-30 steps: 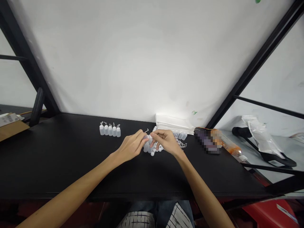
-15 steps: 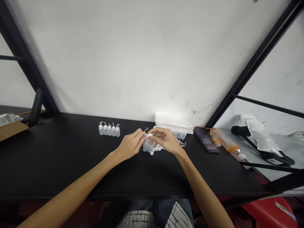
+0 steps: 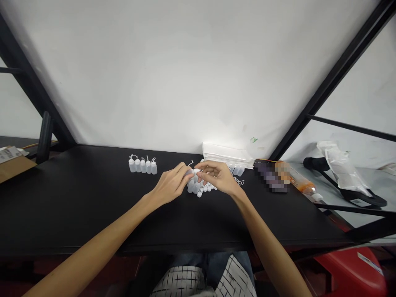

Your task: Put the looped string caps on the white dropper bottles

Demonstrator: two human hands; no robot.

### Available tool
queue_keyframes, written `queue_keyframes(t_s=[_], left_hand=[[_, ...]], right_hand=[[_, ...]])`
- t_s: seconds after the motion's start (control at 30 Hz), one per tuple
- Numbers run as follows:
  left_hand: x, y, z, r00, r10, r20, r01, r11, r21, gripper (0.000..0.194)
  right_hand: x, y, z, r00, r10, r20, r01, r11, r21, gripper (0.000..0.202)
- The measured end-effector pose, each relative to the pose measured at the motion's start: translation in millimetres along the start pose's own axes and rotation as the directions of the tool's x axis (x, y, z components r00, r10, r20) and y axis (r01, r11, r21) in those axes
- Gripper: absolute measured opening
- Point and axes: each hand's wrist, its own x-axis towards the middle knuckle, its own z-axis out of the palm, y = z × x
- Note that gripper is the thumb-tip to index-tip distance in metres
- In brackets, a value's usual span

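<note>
My left hand is closed on a small translucent bottle, mostly hidden by the fingers. My right hand pinches the white tip at the bottle's right end, with thumb and forefinger together. A thin white strap sticks up behind the fingertips. Below and behind the hands lie more translucent bottles and small white caps, partly covered by my right hand. To the left, several capped bottles stand upright in a row.
White flat packs are stacked against the wall, with more bottles in front. A blurred dark object and an orange-labelled bottle lie at the right. A cardboard piece sits far left on the black table.
The view has shifted slightly. My right fingers have moved a little along the tip, and more of the white tip shows between my hands.
</note>
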Motion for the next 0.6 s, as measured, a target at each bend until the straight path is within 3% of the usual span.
queue_keyframes(t_s=[0.17, 0.4, 0.6], left_hand=[[-0.5, 1.0, -1.6, 1.000, -0.008, -0.004, 0.008, 0.999, -0.038, 0.026], [-0.6, 2.8, -1.7, 1.000, -0.004, 0.005, 0.004, 0.999, -0.050, 0.025], [0.5, 2.7, -1.6, 0.999, -0.006, -0.036, 0.005, 0.999, -0.048, 0.025]], right_hand=[[1.1, 2.3, 2.8, 0.999, 0.038, 0.031, -0.041, 0.995, 0.091, 0.030], [0.4, 0.9, 7.2, 0.998, 0.056, -0.002, -0.055, 0.982, -0.183, 0.038], [-0.8, 0.8, 5.8, 1.000, 0.004, -0.022, -0.007, 0.990, -0.142, 0.026]])
